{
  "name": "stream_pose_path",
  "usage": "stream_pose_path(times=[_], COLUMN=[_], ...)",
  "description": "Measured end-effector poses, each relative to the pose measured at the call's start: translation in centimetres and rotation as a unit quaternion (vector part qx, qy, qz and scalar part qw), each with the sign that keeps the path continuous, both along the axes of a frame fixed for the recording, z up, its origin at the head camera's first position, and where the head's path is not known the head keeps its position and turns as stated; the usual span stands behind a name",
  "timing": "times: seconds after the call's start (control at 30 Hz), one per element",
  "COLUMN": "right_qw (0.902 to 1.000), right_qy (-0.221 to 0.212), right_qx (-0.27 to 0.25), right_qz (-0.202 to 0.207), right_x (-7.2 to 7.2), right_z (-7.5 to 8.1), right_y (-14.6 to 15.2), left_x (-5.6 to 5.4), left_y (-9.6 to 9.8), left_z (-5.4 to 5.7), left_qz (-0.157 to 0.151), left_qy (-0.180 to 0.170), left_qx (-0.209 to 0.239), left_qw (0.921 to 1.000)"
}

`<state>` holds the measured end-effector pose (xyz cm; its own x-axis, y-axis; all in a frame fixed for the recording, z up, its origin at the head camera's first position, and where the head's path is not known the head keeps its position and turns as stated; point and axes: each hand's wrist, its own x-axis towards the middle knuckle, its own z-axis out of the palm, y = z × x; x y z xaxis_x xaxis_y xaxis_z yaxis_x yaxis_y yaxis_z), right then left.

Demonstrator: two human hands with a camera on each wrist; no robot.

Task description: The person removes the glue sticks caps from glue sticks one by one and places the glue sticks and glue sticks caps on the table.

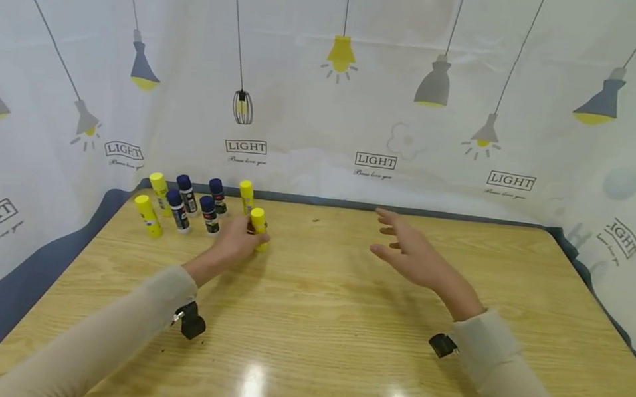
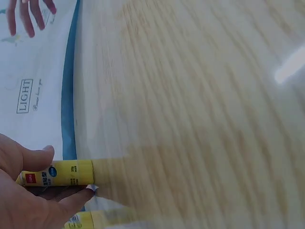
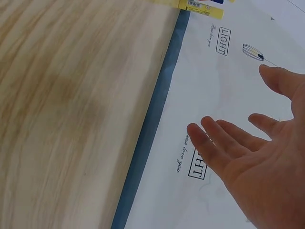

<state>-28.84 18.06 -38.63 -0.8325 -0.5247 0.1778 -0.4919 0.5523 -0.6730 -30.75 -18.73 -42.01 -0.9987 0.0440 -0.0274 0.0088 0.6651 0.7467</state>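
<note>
My left hand (image 1: pixel 232 242) grips a yellow glue stick (image 1: pixel 258 220) by its sides, at the right end of a group of glue sticks. In the left wrist view the thumb and fingers lie on either side of that yellow glue stick (image 2: pixel 71 172), and its printed label shows. Another yellow glue stick (image 1: pixel 246 196) stands just behind it. To the left are several glue sticks with dark blue caps, the nearest one (image 1: pixel 210 216) close beside the hand. My right hand (image 1: pixel 414 257) hovers over the right half of the table, fingers spread and holding nothing.
Two more yellow glue sticks, a front one (image 1: pixel 148 216) and a rear one (image 1: pixel 159 192), stand upright at the far left. A white curtain (image 1: pixel 328 119) printed with lamps borders the wooden table (image 1: pixel 312 332) at the back and sides.
</note>
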Motion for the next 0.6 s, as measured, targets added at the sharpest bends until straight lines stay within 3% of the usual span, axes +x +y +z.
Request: stream_pose_path(times=[0.2, 0.6], right_qw=[0.9998, 0.9997], right_qy=[-0.018, -0.019], right_qx=[-0.006, -0.015], right_qz=[0.0, 0.007], right_x=[0.1, 0.4], right_z=[0.0, 0.0], right_y=[-0.9, -2.4], left_x=[0.4, 0.5], left_y=[1.6, 4.7], left_z=[0.2, 0.3], left_qz=[-0.042, -0.091], left_qy=[-0.007, -0.009], left_qx=[0.003, -0.003], left_qw=[0.9991, 0.9958])
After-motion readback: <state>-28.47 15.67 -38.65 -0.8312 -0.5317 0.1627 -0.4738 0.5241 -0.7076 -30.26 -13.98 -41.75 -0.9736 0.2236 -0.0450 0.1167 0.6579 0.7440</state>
